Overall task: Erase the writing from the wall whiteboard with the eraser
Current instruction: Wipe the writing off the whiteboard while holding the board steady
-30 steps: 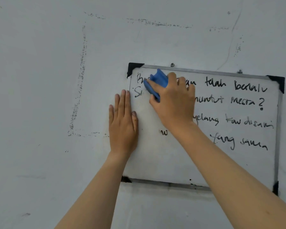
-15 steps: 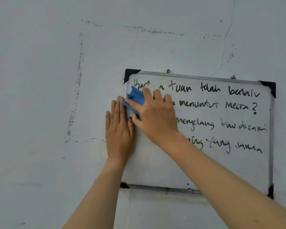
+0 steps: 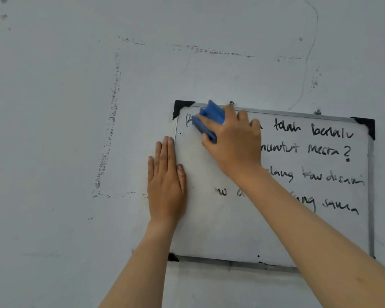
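A whiteboard [image 3: 242, 230] hangs on a pale wall [image 3: 53, 152], right of centre in the frame. My right hand [image 3: 233, 143] has its grip closed around a blue eraser [image 3: 208, 121], pressed flat to the board near its upper left corner, just beside one faint letter. My left hand [image 3: 166, 185] lies open and flat, holding nothing, across the board's left edge, steadying it. The left part of the board looks wiped; black handwriting [image 3: 320, 152] fills the right part in four lines. I judge the erasing is partly done. Next I would sweep the eraser rightward across the writing, pressing evenly.
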